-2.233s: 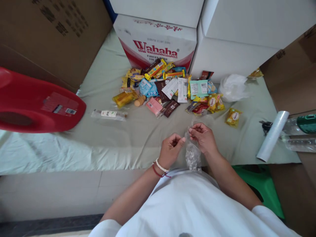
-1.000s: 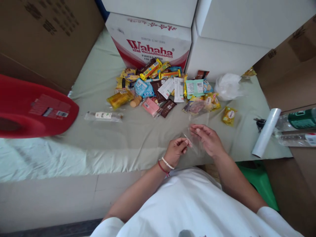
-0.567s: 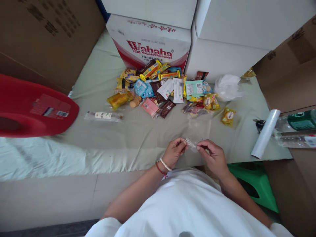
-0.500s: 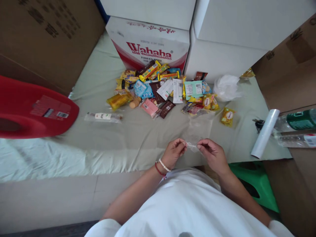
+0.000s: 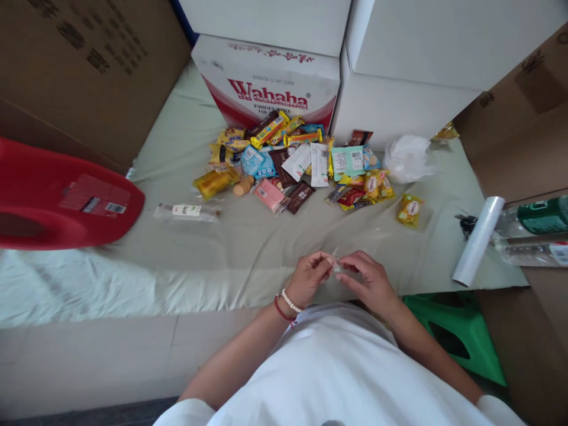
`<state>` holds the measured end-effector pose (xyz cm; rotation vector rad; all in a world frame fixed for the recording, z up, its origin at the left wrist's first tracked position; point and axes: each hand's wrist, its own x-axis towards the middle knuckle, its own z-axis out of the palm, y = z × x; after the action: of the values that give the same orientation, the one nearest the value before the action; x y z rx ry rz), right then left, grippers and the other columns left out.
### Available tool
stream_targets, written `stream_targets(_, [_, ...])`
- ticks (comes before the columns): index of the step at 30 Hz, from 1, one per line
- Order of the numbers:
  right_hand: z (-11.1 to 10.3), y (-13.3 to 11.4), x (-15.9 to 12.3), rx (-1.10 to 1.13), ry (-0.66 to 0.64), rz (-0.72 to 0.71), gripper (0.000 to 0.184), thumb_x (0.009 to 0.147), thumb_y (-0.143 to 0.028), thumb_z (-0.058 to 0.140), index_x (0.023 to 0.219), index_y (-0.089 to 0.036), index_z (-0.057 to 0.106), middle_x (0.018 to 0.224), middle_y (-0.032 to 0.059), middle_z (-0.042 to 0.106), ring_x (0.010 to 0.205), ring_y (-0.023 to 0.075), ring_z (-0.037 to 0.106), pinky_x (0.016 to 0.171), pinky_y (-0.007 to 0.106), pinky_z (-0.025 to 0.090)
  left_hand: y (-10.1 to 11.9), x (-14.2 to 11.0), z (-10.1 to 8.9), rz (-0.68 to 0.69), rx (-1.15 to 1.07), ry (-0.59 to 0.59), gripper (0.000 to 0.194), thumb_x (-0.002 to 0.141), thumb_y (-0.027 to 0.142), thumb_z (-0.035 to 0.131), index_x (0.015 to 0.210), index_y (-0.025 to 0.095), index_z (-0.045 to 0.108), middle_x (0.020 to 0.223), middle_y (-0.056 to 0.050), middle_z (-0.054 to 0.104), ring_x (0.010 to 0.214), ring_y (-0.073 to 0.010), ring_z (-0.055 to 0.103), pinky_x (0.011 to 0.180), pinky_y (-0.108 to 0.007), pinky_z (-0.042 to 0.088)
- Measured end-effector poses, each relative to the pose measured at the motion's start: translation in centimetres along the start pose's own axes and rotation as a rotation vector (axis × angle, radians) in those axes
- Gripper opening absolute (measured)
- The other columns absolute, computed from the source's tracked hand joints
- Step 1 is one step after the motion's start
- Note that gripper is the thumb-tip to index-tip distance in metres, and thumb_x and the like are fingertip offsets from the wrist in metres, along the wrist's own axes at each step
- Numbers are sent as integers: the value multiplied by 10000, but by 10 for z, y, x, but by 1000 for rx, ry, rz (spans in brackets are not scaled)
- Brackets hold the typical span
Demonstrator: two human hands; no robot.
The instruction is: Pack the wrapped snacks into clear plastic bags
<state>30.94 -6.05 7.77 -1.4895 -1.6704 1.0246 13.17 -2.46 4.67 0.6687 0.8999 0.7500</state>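
Have drawn the clear plastic bag point(image 5: 336, 264), spread towards the snacks half a second ago, into a small bunch above the near part of the cloth-covered table point(image 5: 222, 260). Pinching it with thumb and fingers of the left hand point(image 5: 308, 277). Holding thumb and fingers of the right hand point(image 5: 370, 285) narrowly parted just beside it; cannot tell whether touching. Beyond, on the cloth, a heap of wrapped snacks point(image 5: 280, 163) before the Wahaha box point(image 5: 268, 83). To the right of the heap, a bunched white plastic bag point(image 5: 407, 158), with a yellow packet point(image 5: 409, 210) apart and nearer. Farther right, a pale roll point(image 5: 478, 241) beside clear bottles point(image 5: 539, 217). At left, a long clear packet point(image 5: 186, 212) near a red plastic container point(image 5: 53, 201).
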Motion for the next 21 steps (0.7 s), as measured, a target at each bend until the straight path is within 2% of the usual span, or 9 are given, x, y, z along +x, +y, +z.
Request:
stream_targets(1, [3,1,1,10,17,2,133,901,-364,705,981,-267,748,856,38,675,807,185,624,742,309,500,0,-1,1,14,17,-8,465,747,586,768,774,134,667,595,41,521,511,-53,379,500,-227,241])
stream_targets(3, [10,6,3,81,61,51,148,931,-377,662,922,-266,759,834,35,693,769,178,628,716,300,502,0,-2,3,38,9,18,484,760,611,748,800,134,670,607,47,511,497,-46,369,487,-223,240])
stream_targets(5, [16,12,3,189,96,143,173,913,-412,684,930,-262,770,832,25,719,737,170,633,680,283,503,-2,-3,4,30,-22,53,482,742,610,765,829,153,638,635,62,514,460,-33,355,461,-214,239])
stream_targets(7, [20,16,3,286,107,222,205,888,-442,709,939,-258,784,837,19,743,727,168,648,672,276,511,-5,-3,5,-1,3,41,483,713,594,798,828,172,594,644,68,531,443,-38,391,450,-211,271])
stream_targets(9, [21,19,3,331,81,252,224,882,-457,712,944,-260,797,881,22,764,785,180,679,739,293,531,-8,-1,4,-6,80,17,479,712,590,799,794,173,580,634,56,554,463,-59,451,470,-219,326])
stream_targets(12, [20,19,5,366,45,268,237,889,-470,700,953,-270,809,950,27,778,906,199,706,872,330,537,-10,3,3,55,170,48,462,742,595,760,748,158,609,598,42,557,496,-73,470,508,-227,357])
stream_targets(14, [19,19,6,435,77,310,253,865,-489,721,941,-265,809,927,29,780,885,198,710,870,338,548,-8,5,0,63,181,33,442,754,580,743,755,154,623,601,36,568,499,-70,454,514,-226,351])
stream_targets(18, [13,21,9,681,223,434,279,794,-493,797,914,-242,784,909,37,773,767,162,690,751,300,571,6,4,-16,-24,131,-4,335,735,471,738,743,165,603,617,29,596,488,-64,435,500,-215,326])
stream_targets(21, [0,23,9,864,293,484,241,774,-443,830,852,-238,731,944,27,763,807,156,702,748,288,588,21,1,-41,-26,81,99,247,689,380,717,684,172,584,578,29,584,477,-63,418,480,-203,301])
